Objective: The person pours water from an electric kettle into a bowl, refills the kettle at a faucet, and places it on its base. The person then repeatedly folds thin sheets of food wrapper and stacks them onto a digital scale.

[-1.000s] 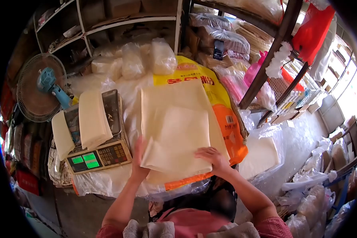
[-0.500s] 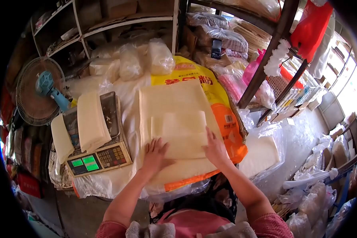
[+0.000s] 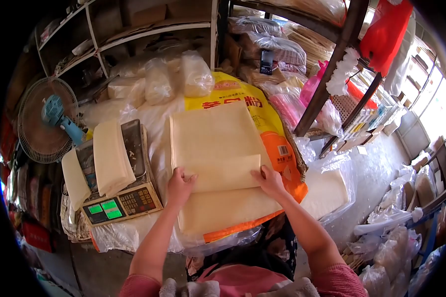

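Note:
A stack of thin cream-coloured sheets lies flat before me. Across its near half is a narrower folded sheet of the same material. My left hand is closed on the left end of that fold, thumb against the fingers. At the right end, my right hand pinches the other edge. To the left, a digital scale with lit green displays carries a folded bundle of similar sheets, and another bundle hangs over its left side.
A yellow and orange printed sack lies beneath the stack. Behind are several plastic-wrapped bundles. A fan stands at the left. A dark post rises at the right, beside shelves with bagged goods. A phone rests among them.
Both hands have gone from flat, spread fingers to gripping the ends of the folded sheet. The fold now looks wider and its far edge lies nearer to me.

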Available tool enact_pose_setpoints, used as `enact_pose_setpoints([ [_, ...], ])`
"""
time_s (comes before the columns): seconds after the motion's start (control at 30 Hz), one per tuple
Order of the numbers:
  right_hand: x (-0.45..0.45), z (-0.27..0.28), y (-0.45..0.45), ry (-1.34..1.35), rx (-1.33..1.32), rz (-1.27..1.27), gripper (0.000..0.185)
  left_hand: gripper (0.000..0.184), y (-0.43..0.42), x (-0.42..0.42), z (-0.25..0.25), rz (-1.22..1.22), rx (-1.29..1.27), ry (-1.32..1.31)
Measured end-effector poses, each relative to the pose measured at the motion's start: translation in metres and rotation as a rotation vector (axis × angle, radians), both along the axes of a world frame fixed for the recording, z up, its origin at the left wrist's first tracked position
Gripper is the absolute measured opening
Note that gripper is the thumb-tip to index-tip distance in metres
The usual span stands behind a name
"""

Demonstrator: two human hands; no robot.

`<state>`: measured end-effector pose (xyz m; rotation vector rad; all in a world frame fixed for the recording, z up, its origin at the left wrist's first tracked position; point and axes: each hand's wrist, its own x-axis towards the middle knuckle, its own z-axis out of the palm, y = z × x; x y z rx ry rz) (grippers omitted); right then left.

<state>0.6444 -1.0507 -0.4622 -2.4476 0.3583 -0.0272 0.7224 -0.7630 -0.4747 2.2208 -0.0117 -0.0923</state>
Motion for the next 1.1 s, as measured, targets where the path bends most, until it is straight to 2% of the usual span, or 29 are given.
enact_pose_setpoints([
  [0.1, 0.019, 0.008, 0.006, 0.12, -0.148, -0.055, 0.049, 0.049, -0.015, 0.018, -0.034, -0.165, 0.247, -0.601],
  [0.13, 0.022, 0.01, 0.007, 0.172, -0.186, -0.059, 0.051, 0.048, -0.017, 0.022, -0.044, -0.21, 0.319, -0.595],
  [0.23, 0.025, 0.007, 0.015, -0.083, -0.363, -0.012, 0.058, 0.046, -0.022, 0.026, -0.057, -0.292, 0.491, -0.588],
  [0.33, 0.028, -0.012, 0.027, -0.292, -0.586, 0.257, 0.066, 0.045, -0.027, 0.025, -0.059, -0.255, 0.561, -0.631],
  [0.43, 0.031, -0.046, 0.033, -0.215, -0.555, 0.212, 0.064, 0.045, -0.027, 0.024, -0.056, -0.247, 0.572, -0.692],
  [0.5, 0.03, -0.039, 0.025, -0.247, -0.415, 0.21, 0.063, 0.045, -0.027, 0.017, -0.042, -0.263, 0.56, -0.697],
  [0.53, 0.03, -0.033, 0.021, -0.268, -0.347, 0.206, 0.063, 0.046, -0.027, 0.013, -0.031, -0.293, 0.612, -0.59],
  [0.6, 0.012, -0.004, 0.027, -0.274, -0.068, -0.068, 0.059, 0.048, -0.028, 0.0, -0.006, -0.343, 0.708, -0.371],
  [0.63, 0.002, 0.008, 0.031, -0.273, 0.075, -0.205, 0.058, 0.049, -0.028, -0.008, 0.0, -0.387, 0.643, -0.257],
  [0.7, -0.011, 0.013, 0.043, 0.021, 0.491, -0.254, 0.055, 0.05, -0.028, -0.03, 0.007, -0.471, 0.508, -0.03],
  [0.73, -0.016, 0.011, 0.05, 0.176, 0.694, -0.272, 0.053, 0.05, -0.028, -0.043, 0.009, -0.484, 0.386, -0.022],
  [0.8, -0.018, -0.008, 0.067, -0.004, 0.945, -0.108, 0.05, 0.051, -0.027, -0.064, 0.013, -0.481, 0.141, -0.007],
  [0.83, -0.014, -0.015, 0.078, -0.078, 1.073, -0.006, 0.049, 0.053, -0.025, -0.07, 0.011, -0.392, -0.228, 0.053],
  [0.9, -0.006, -0.004, 0.098, -0.161, 1.068, 0.12, 0.048, 0.061, -0.009, -0.079, 0.007, -0.14, -0.965, 0.101],
  [0.97, -0.005, 0.029, 0.121, -0.162, 1.087, 0.233, 0.047, 0.077, 0.021, -0.081, 0.056, -0.094, -1.033, 0.064],
  [1.03, -0.012, 0.078, 0.135, -0.118, 1.113, 0.279, 0.046, 0.074, 0.061, -0.06, 0.073, -0.047, -0.767, -0.416],
  [1.1, -0.014, 0.08, 0.132, -0.064, 1.054, 0.35, 0.046, 0.075, 0.109, -0.034, 0.112, 0.048, -0.833, -0.418],
])
